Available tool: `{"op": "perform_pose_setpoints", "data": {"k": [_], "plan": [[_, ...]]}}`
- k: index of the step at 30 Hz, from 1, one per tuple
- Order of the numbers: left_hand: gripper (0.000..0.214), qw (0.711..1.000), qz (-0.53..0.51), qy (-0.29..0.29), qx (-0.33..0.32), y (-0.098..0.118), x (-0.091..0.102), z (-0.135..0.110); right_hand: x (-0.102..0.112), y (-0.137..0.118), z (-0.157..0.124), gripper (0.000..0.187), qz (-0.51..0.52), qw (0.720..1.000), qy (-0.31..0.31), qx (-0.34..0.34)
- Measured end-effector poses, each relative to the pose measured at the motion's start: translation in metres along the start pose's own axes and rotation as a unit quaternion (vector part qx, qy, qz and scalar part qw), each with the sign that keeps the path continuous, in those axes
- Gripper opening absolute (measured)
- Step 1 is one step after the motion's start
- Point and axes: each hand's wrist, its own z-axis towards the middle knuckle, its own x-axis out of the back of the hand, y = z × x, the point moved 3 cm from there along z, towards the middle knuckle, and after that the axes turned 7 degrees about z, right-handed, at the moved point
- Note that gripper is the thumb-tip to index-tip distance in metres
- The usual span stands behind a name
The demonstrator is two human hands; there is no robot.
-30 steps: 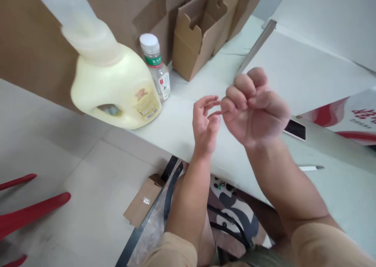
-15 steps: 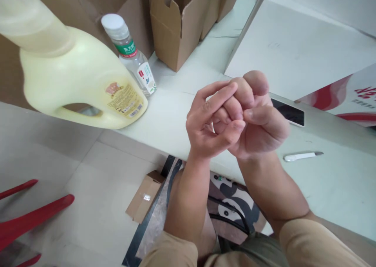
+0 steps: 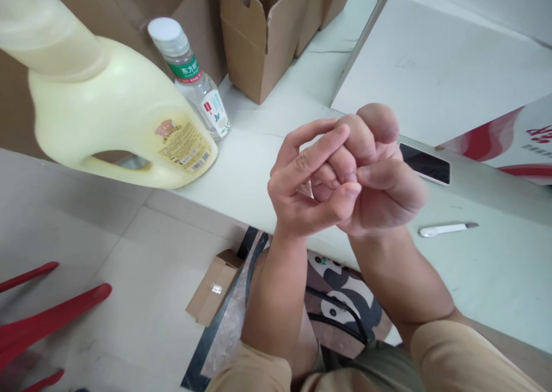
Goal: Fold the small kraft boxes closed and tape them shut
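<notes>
My left hand (image 3: 297,182) and my right hand (image 3: 383,173) are pressed together above the table edge. The right hand's fingers are curled, palm side showing. Its thumb tip meets a bent fingertip close to the left thumb. The left hand is closed around those curled fingers, its index finger lying across them. If anything small is pinched between the right thumb and fingertips, I cannot make it out. Just beyond the right hand lies a phone (image 3: 426,163) with a dark screen. Closer to me on the right is a small white-handled knife (image 3: 448,230).
A big pale-yellow jug (image 3: 116,110) and a clear capped bottle (image 3: 202,93) stand at the left. Behind are open cardboard boxes (image 3: 254,47). A white box (image 3: 435,70) is at the back right. On the floor are a small carton (image 3: 214,288) and red legs (image 3: 56,320).
Both hands stay locked together, with the left hand and wrist shifted slightly left. The view has moved very slightly; the things on the table look unmoved.
</notes>
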Motion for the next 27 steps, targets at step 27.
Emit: {"op": "perform_pose_setpoints", "data": {"k": [27], "plan": [[0.026, 0.981, 0.020, 0.167, 0.097, -0.022, 0.025, -0.011, 0.028, 0.010, 0.141, 0.027, -0.647, 0.746, -0.036, 0.154]]}}
